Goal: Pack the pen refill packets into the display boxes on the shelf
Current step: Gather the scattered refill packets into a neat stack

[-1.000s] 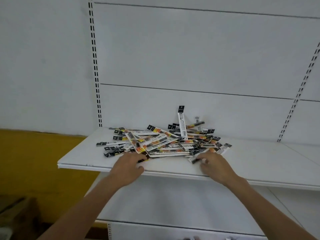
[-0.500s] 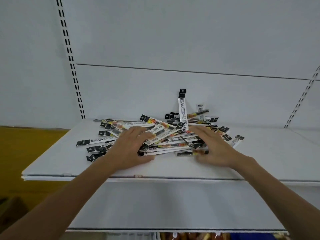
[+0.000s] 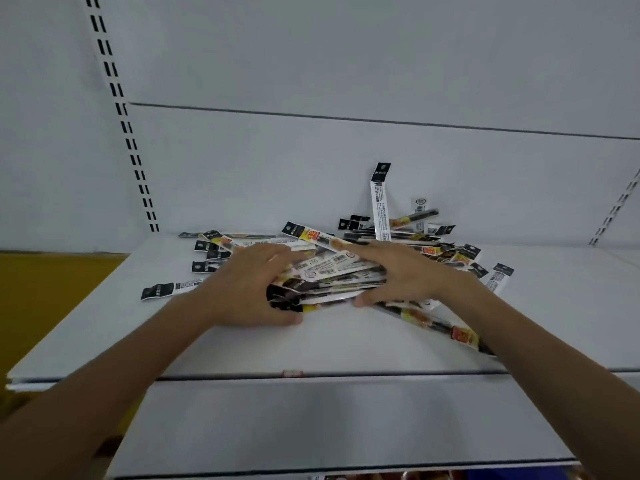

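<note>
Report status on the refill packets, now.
Hands: left hand and right hand both grip the packet bundle on the shelf. Stray packets lie loose either side. No display box in view. Nothing blocking.

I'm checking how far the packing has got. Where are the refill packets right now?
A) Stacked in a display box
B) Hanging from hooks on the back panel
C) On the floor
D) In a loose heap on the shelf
D: the packets lie in a loose heap on the shelf, held from either side by the left hand and right hand; no box is in view.
</note>
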Motion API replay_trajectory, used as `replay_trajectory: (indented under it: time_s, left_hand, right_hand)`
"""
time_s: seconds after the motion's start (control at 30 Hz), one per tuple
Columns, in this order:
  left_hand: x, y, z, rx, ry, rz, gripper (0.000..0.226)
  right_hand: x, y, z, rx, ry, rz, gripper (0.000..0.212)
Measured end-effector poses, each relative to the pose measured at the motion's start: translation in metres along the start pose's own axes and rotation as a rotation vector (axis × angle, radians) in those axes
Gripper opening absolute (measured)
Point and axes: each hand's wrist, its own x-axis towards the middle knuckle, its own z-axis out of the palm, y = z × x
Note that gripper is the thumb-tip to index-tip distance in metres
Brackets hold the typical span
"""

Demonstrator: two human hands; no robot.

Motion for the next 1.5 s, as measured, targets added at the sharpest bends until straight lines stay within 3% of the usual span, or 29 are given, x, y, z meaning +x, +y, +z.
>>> replay_trajectory:
  time_s: [0.1, 0.37, 0.53, 0.6, 0.7, 0.8, 0.93, 1.13, 1.23, 1.37, 1.5]
  left_hand:
    - [-0.012, -0.016, -0.003, -0.028, -0.045, -0.041, 0.108]
    - [-0.017, -0.038, -0.004, -0.034, 0.016, -0.183, 0.08]
    - [-0.013, -0.048, -0.003, -0.029, 0.098, -0.137, 0.085]
    - [-0.011, -0.05, -0.005, -0.001, 0.094, -0.091, 0.089]
    - [-0.009, -0.048, -0.011, -0.023, -0.059, -0.186, 0.087]
    - [-0.002, -0.041, -0.014, 0.104, -0.155, -0.226, 0.105]
    - [0.007, -0.031, -0.012, 0.147, -0.166, -0.331, 0.072]
    - [0.018, -0.018, -0.02, -0.042, -0.228, -0.356, 0.023]
    - [0.018, -0.012, -0.022, -0.045, -0.157, -0.317, 0.014]
    - [0.018, -0.011, -0.026, -0.063, -0.071, -0.284, 0.03]
    - [0.019, -0.01, -0.04, 0.009, -0.069, -0.328, 0.026]
  right_hand:
    - [0.005, -0.001, -0.004, 0.055, 0.016, 0.017, 0.075]
    - [0.018, 0.005, -0.013, 0.164, 0.146, 0.0, 0.03]
    - [0.016, 0.009, -0.013, 0.201, 0.151, 0.043, 0.062]
    - [0.014, 0.009, -0.016, 0.2, 0.134, 0.056, 0.062]
    - [0.011, 0.012, -0.02, 0.174, 0.133, 0.085, 0.056]
    - [0.007, 0.014, -0.022, 0.251, 0.152, 0.122, 0.063]
    - [0.006, 0.013, -0.024, 0.351, 0.24, 0.105, 0.06]
    - [0.009, 0.014, -0.026, 0.481, 0.354, 0.072, 0.047]
    - [0.01, 0.019, -0.025, 0.481, 0.367, 0.054, 0.046]
    - [0.011, 0.023, -0.023, 0.497, 0.417, 0.027, 0.044]
    - [0.012, 0.024, -0.025, 0.486, 0.493, 0.009, 0.04]
